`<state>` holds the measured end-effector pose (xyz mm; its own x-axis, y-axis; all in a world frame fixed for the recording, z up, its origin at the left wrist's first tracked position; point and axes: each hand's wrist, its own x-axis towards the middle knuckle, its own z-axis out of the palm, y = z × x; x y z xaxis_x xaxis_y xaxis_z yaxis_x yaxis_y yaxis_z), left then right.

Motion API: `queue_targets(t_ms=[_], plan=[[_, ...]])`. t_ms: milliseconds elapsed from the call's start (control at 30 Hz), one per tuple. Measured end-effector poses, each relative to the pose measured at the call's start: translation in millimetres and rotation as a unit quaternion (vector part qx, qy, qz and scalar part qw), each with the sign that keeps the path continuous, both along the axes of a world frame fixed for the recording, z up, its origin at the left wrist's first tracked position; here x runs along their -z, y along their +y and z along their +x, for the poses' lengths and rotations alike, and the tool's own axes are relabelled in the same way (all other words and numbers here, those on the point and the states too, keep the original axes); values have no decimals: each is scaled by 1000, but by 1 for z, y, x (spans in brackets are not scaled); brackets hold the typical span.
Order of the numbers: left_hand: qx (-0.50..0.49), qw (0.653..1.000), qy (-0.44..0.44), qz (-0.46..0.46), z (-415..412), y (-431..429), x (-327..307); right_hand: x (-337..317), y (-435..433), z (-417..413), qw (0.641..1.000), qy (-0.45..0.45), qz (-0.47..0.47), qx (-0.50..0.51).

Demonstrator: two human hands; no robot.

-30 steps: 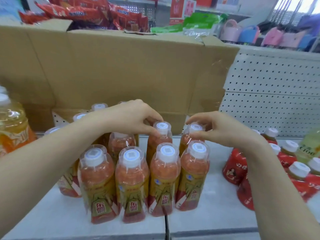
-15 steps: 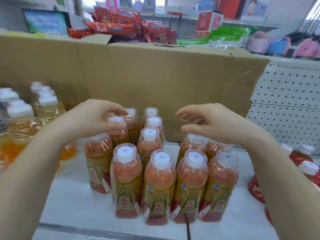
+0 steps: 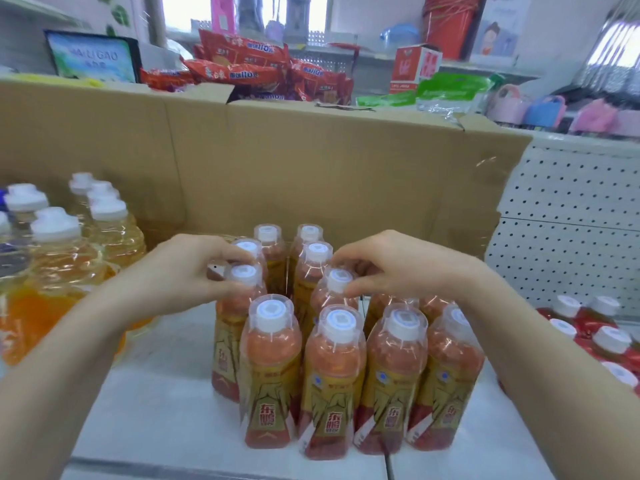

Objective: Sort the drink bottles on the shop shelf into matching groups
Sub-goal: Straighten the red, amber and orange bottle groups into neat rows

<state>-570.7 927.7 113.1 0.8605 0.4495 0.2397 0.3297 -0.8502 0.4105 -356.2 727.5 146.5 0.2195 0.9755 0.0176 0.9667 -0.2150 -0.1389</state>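
Left hand [image 3: 183, 271] and right hand [image 3: 398, 268], hovering moments ago, now pinch caps of orange bottles [image 3: 270, 358], likely tightening that shelf [image 3: 156, 410] group.

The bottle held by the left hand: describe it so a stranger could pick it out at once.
Before the big brown cardboard box, on the white shelf, stands a cluster of orange plastic drink bottles with gold labels. The left-edge bottle stands one row behind the front. Only its white cap is pinched by the left hand; the right hand pinches a middle bottle.
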Motion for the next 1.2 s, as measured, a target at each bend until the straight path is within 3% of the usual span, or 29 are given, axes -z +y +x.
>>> queue_targets(t_ms=[167, 400, 600, 667, 733, 800, 867, 1067, 1200], plan=[[40, 997, 40, 56, 33, -14, -10, 3, -17, 2, 999, 19, 3, 37], [45, 998, 4, 31, 57, -19, -1, 19, -30, -4, 992, 80, 46, 86], [2, 999, -25, 39, 51, -30, 2, 31, -52, 0, 963, 115, 210, 123], [5, 999, -38, 7, 44, -29, 8, 39, -69, 0, 941, 127, 280, 139], [32, 992, -79, -98, 36, -29, 20, 54, -84, -3, 901, 150, 373, 162], [66, 951, -139, -268, 24, -35, 35, 76, -95, -11, 856, 166, 455, 181], [95, 904, -202, -364, 8, -46, 57, 99, -101, -19, 824, 168, 503, 197], [35, 904, -277, -324, -1, -105, 130, 130, -94, -29, 781, 191, 545, 238], [-16, 898, -341, -277, 9, -116, 137, 135, -88, -31, 766, 186, 565, 244]])
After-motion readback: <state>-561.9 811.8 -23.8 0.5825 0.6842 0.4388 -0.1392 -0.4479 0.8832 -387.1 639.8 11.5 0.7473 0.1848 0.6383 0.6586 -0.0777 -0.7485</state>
